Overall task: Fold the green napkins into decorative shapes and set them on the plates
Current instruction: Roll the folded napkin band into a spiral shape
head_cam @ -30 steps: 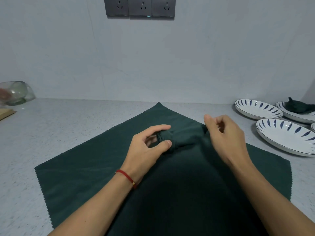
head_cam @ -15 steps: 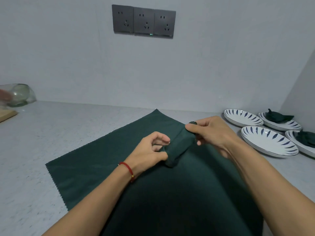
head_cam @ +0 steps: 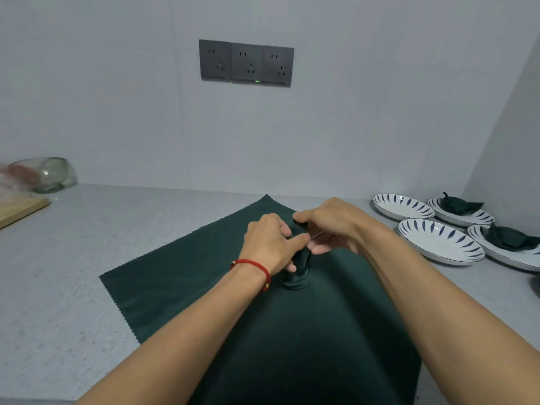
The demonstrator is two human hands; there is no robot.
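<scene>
A rolled dark green napkin [head_cam: 298,277] stands almost upright on a flat green cloth [head_cam: 181,282] spread on the counter. My left hand [head_cam: 271,244], red cord at the wrist, grips the roll's upper part. My right hand [head_cam: 330,226] pinches the top of the roll from the right, fingers curled over it. Most of the roll is hidden by my hands. At the right lie several white plates with blue leaf marks: two bare ones [head_cam: 400,207] [head_cam: 438,239], and two carrying a folded green napkin [head_cam: 458,203] [head_cam: 511,238].
A speckled grey counter [head_cam: 87,247] meets the wall behind. A glass bowl [head_cam: 49,173] and a wooden board [head_cam: 20,210] sit at the far left. A triple wall socket [head_cam: 246,63] hangs above. A side wall closes the right corner.
The roll has been turned from lying slantwise to nearly upright. My hands have drawn together over its top. The view has tilted up, showing more wall.
</scene>
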